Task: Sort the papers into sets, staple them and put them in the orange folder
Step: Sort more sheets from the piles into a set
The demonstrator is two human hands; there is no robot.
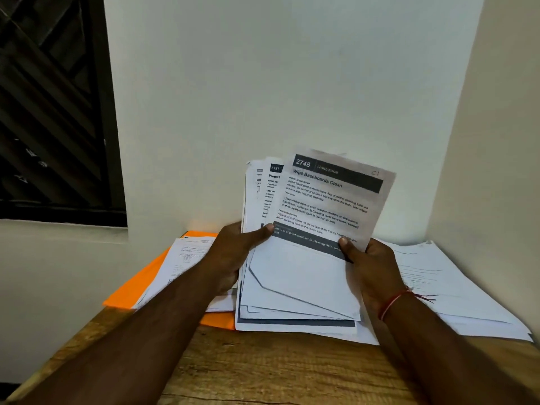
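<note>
I hold a fanned stack of printed papers (295, 276) upright above the wooden table (263, 366). My left hand (233, 252) grips the stack's left edge, thumb on the front. My right hand (371, 264) pinches the front sheet (330, 200), headed "2748 Wipe Baseboards Clean", at its lower right corner. Behind it show sheets with other headings, one numbered 3727. The orange folder (137, 287) lies flat on the table to the left, partly under loose sheets.
A small pile of papers (187, 261) rests on the orange folder. More loose white sheets (455, 290) spread over the table's right side. White walls close the table in at the back and right. A dark window (52, 112) is at the upper left.
</note>
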